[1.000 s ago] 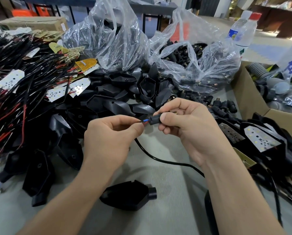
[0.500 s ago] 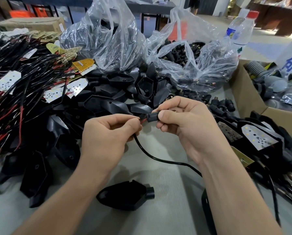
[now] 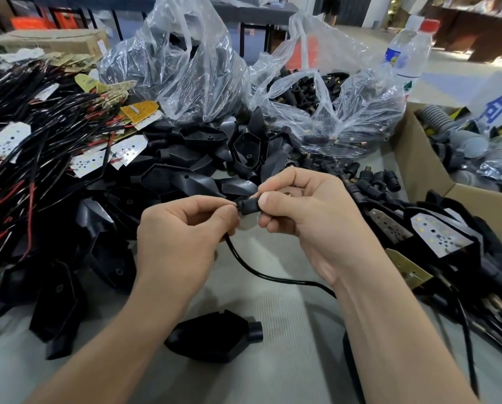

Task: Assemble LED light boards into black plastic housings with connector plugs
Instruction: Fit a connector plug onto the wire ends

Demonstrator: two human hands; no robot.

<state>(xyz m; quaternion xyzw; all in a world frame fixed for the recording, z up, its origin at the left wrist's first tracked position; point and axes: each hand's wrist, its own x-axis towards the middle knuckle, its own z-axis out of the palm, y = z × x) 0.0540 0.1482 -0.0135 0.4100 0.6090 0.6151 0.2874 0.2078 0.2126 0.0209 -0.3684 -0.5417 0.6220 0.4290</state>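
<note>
Assembly workshop: heaped black housings (image 3: 203,158).

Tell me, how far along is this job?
Early, by the look of it. Done: a few fitted housings on the right already carry white LED boards. In hand: the right hand grips a connector plug while the left hand pinches the black cable at its mouth. Left: one empty housing lies nearest the person, a heap of housings sits behind, and many wired boards wait at far left.
</note>
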